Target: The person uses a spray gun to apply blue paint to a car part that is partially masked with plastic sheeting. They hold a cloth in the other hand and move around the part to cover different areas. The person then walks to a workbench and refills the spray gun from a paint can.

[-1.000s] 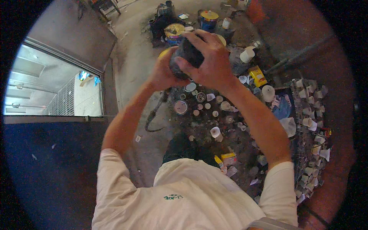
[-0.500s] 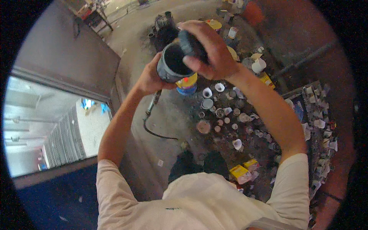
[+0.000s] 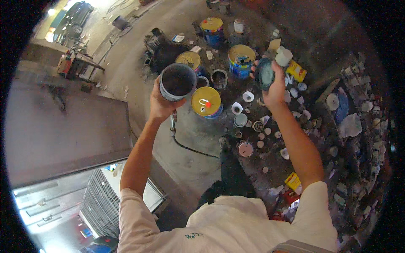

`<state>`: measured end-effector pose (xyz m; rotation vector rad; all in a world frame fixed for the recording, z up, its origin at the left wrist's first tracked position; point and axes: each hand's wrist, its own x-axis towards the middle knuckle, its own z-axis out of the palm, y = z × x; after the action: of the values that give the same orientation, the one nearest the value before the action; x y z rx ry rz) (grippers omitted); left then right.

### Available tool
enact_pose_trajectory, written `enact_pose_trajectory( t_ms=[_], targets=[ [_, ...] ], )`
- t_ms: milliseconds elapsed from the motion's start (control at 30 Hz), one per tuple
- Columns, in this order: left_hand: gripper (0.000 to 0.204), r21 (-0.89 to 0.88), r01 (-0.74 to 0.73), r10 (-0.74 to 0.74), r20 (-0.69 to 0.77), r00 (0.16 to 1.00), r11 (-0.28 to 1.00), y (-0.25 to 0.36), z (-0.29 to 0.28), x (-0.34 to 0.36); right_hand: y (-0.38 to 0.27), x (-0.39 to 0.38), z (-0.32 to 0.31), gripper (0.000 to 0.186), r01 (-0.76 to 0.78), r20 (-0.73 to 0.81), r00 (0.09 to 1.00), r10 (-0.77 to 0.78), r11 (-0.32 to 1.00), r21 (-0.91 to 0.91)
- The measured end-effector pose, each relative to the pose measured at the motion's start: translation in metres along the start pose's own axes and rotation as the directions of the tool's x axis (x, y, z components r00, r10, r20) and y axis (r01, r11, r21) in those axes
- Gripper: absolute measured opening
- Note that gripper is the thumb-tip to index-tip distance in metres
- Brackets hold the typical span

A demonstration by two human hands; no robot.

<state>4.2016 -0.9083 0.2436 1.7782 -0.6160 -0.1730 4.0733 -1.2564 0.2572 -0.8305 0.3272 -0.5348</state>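
My left hand [image 3: 161,103] is wrapped round an open grey spray-gun cup [image 3: 178,82], its dark mouth facing up. Below that hand hangs a metal hose fitting [image 3: 173,122] with a black air hose [image 3: 192,148] trailing from it; the gun body is hidden by the hand and cup. Out to the right, my right hand [image 3: 276,86] grips a round dark lid [image 3: 265,74] with a pale greenish inner face. Cup and lid are well apart. Just right of the cup and lower down stands a blue drum with a yellow top [image 3: 206,102].
More yellow-topped drums [image 3: 241,55] and an open can [image 3: 219,78] stand beyond. Small cups and a pink-topped tin [image 3: 245,149] crowd the floor at right, near a littered rack [image 3: 358,109]. At left is a grey panel [image 3: 67,130] above a bright opening.
The lid in my right hand has moved off the cup and out to the right. My left hand still holds the cup, now slightly farther left. My view has swung round.
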Motion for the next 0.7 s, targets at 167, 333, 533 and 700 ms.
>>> enact_pose_trajectory(
  t_ms=[167,333,533,700],
  targets=[
    [0.100,0.078,0.034,-0.039,0.063,0.997,0.996,-0.061,-0.014,0.073,0.021,0.048,-0.058,0.051,-0.064,-0.305,0.947,0.103,0.989,0.135],
    [0.100,0.175,-0.010,-0.007,0.096,0.995,0.985,-0.121,-0.008,0.142,0.039,0.058,-0.094,0.052,-0.024,-0.499,0.863,0.081,0.993,0.119],
    [0.101,0.211,-0.023,-0.032,0.255,0.966,0.977,-0.214,0.039,0.223,0.067,0.033,-0.131,0.053,0.031,-0.607,0.795,0.022,0.997,0.076],
    [0.103,0.439,-0.101,-0.088,0.390,0.917,0.893,-0.304,0.106,0.263,0.155,0.058,-0.188,0.047,-0.027,-0.716,0.673,0.186,0.973,0.228]
  ],
)
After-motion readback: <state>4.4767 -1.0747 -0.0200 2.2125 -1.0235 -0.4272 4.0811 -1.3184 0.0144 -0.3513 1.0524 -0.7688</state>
